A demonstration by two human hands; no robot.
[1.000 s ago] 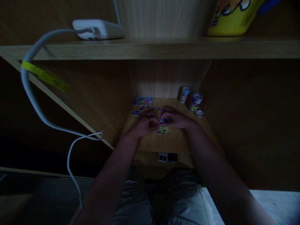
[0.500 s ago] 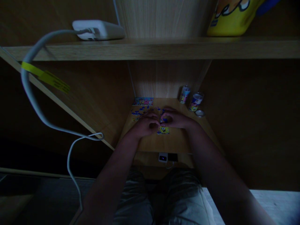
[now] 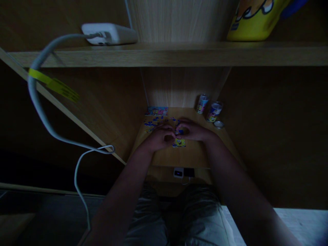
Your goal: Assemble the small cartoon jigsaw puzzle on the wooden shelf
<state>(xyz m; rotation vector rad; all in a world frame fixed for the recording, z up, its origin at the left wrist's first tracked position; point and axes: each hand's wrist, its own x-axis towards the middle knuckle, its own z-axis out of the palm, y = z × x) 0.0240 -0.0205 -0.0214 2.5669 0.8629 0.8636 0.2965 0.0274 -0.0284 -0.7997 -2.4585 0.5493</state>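
My left hand (image 3: 164,137) and my right hand (image 3: 190,131) meet over the board, thumb and fingers of each curled into a pinch. Between the fingertips is a small blue jigsaw puzzle piece (image 3: 180,132), partly covered by the fingers. Just below, nearer to me, lies a joined bit of puzzle (image 3: 180,142) with a yellow cartoon face. Loose blue puzzle pieces (image 3: 151,124) are scattered beyond and left of my left hand, some hidden behind it. A picture card (image 3: 156,111) with cartoon figures lies at the back left.
Two printed tins (image 3: 202,104) stand at the back right, with a round metal lid (image 3: 218,124) beside the nearer one. Overhead, a shelf (image 3: 164,54) carries a white adapter (image 3: 110,34) and a yellow container (image 3: 252,24). A cable (image 3: 43,116) loops down at left. Small devices (image 3: 178,172) sit below the board's front edge.
Both hands keep nearly the same pose at the puzzle, with only slight finger movement. The whole view has shifted a little.
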